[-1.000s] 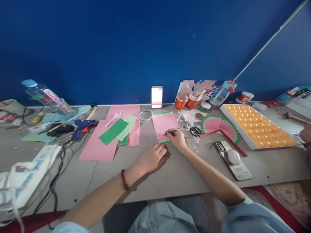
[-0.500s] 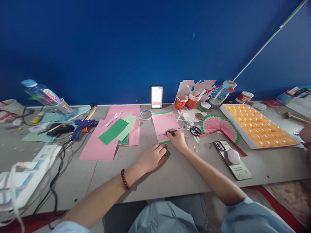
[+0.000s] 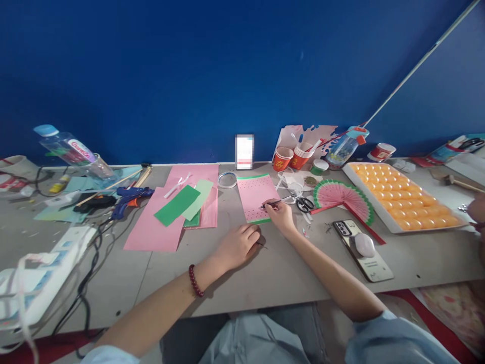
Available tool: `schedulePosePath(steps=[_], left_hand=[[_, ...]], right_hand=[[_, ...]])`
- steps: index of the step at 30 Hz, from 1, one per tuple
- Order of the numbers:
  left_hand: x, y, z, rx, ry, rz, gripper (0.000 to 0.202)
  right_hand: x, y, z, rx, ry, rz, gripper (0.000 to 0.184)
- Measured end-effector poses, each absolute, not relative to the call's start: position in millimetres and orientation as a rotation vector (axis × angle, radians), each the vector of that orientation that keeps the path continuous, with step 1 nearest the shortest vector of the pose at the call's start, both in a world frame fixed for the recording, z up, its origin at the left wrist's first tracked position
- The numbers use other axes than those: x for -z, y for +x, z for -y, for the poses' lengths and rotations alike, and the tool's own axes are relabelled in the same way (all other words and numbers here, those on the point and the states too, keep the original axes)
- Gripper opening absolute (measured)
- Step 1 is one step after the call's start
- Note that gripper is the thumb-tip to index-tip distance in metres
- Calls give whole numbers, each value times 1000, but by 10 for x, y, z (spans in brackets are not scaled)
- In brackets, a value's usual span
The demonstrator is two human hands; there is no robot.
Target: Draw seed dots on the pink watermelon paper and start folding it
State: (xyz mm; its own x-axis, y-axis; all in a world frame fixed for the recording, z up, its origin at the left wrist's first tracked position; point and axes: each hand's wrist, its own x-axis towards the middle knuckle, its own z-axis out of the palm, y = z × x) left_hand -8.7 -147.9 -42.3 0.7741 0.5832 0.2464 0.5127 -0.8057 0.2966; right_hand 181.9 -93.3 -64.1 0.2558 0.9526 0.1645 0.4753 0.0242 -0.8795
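Note:
My right hand [image 3: 281, 216] grips a slim dark pen [image 3: 276, 203], its tip at the lower part of a pink sheet [image 3: 256, 194]. Green strips edge this sheet at top and bottom, and rows of small dark dots run along both ends. On the tabletop just below the sheet rests my left hand [image 3: 238, 245], fingers curled; a thin dark thing [image 3: 262, 245] pokes out beside the fingertips, and what lies under them is hidden. A beaded bracelet [image 3: 195, 280] circles the left wrist.
Left are pink paper [image 3: 155, 227], green strips [image 3: 177, 205], a glue gun [image 3: 129, 197], a bottle [image 3: 76, 151] and a power strip [image 3: 56, 273]. Right are scissors [image 3: 304, 204], a watermelon-patterned paper fan [image 3: 337, 194], a phone [image 3: 373, 263], an orange-filled tray [image 3: 405, 197] and another person's hand [image 3: 476, 207].
My right hand and the pen have shifted slightly to the right over the pink sheet. My left hand has stayed in place.

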Motion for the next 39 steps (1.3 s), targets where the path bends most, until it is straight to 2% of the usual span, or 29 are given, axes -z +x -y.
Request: schedulePosePath(steps=[39], left_hand=[[423, -87, 1477, -482, 2758, -858, 15]], right_hand=[[624, 1832, 938, -656, -1633, 1371, 20]])
